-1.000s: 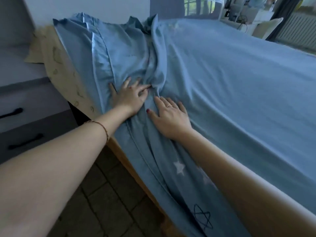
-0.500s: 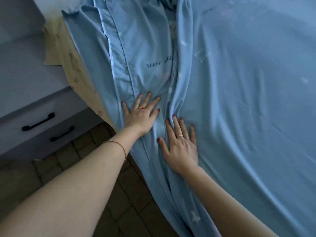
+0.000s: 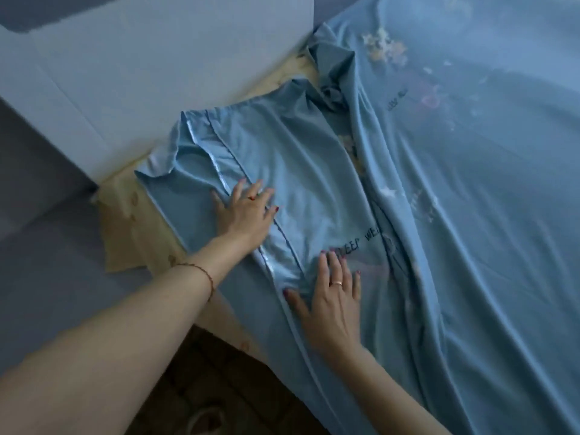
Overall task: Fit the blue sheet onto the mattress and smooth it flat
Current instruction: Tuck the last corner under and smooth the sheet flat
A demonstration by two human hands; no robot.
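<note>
The blue sheet [image 3: 470, 215] covers most of the mattress, with a long bunched fold running up its left part and printed stars and lettering on it. Its piped hem lies folded back near the corner. The mattress's cream patterned cover [image 3: 135, 227] shows bare along the left edge and corner. My left hand [image 3: 243, 211] presses flat on the sheet across the piped hem, fingers straight and spread. My right hand [image 3: 332, 301] presses flat on the sheet just below the lettering, fingers straight.
A pale cabinet [image 3: 110, 73] stands against the mattress's left corner. Dark tiled floor [image 3: 204, 387] lies below the bed edge, between my arms.
Both hands have slid further up the sheet toward the corner, staying flat. The view has swung left, so the corner and bare mattress cover now show more.
</note>
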